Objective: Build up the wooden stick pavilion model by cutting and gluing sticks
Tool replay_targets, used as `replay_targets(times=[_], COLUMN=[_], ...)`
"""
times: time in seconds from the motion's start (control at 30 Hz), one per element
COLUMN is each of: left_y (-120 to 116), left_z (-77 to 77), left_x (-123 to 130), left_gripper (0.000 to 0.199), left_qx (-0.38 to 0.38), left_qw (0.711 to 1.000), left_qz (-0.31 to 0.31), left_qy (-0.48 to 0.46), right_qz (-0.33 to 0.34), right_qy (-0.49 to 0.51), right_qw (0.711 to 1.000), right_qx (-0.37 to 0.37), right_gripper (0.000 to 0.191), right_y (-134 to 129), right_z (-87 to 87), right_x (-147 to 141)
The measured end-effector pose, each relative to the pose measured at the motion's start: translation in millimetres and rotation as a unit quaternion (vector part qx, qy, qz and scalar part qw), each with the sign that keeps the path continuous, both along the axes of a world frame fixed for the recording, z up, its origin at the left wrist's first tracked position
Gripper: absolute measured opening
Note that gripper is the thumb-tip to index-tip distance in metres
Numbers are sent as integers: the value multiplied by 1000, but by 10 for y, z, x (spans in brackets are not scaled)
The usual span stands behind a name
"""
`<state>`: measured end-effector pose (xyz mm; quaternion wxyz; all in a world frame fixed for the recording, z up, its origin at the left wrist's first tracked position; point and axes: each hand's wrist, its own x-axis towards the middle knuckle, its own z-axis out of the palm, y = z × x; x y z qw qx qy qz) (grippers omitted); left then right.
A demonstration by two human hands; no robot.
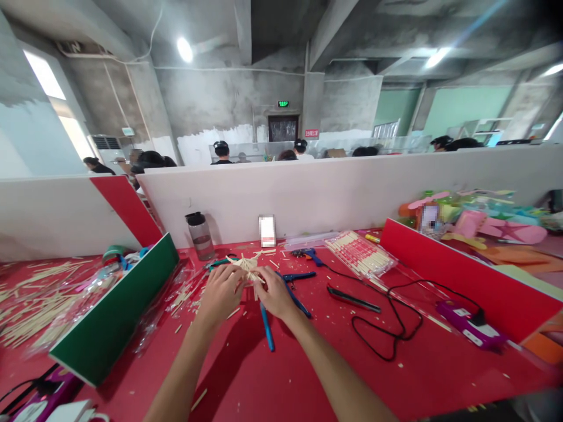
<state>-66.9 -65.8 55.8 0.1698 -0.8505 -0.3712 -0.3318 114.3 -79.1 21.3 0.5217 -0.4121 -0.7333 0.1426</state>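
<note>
Between my two hands is a small model made of pale wooden sticks (246, 263), its sticks fanning out at the top. My left hand (225, 291) has its fingers curled round the model's left side. From the right, my right hand (277, 291) pinches the model's lower right part, and the fingertips partly hide it. A blue-handled tool (267, 329) lies just below the hands, its upper end covered. Beside my right hand rest blue-handled pliers (299, 302), partly hidden. A blue glue gun (310, 255) lies farther back on the right.
On the red table (281, 387) are a black utility knife (353, 299), a pack of wooden sticks (360, 253), a looping black cable (402, 337) and a purple power strip (470, 326). A water bottle (199, 235) and phone (267, 230) stand behind. Green (118, 316) and red dividers (466, 278) flank the space.
</note>
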Motion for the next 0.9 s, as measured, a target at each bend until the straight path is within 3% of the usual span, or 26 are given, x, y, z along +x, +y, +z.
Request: replay_targets(times=[0.13, 0.53, 0.9], left_y=[78, 31, 24], left_z=[-61, -152, -202], left_x=[-9, 49, 63], left_gripper=[13, 16, 15], left_qx=[14, 67, 57], left_qw=[999, 998, 998], left_qz=[-27, 13, 15], left_qy=[14, -11, -29], right_qz=[1, -8, -21], right_qy=[5, 25, 28], right_qw=[1000, 1000, 999], right_qx=[-2, -12, -22], right_gripper=[30, 32, 31], right_y=[-3, 27, 33], right_z=[7, -32, -64], right_x=[4, -4, -8])
